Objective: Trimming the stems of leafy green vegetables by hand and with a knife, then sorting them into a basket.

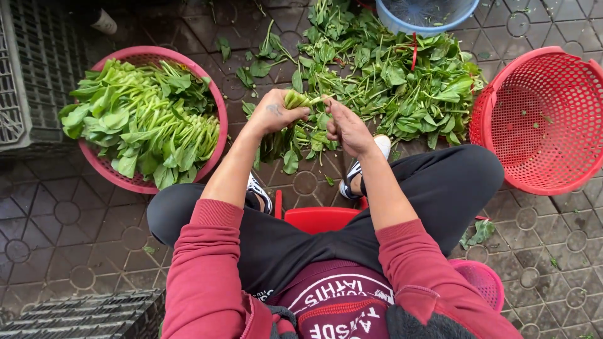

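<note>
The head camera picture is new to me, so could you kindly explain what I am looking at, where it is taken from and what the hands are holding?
There is no machine here: a person wears one camera on the head, and it looks down over their lap at their own two bare hands. The left hand grips a bunch of leafy greens by the stem ends, and the right hand pinches at those stems. On the wet paved ground lies a loose pile of greens. To the left stands a pink basket filled with greens; to the right a red basket, nearly empty. A blue tub stands at the top. The person sits on a low red stool.
</note>
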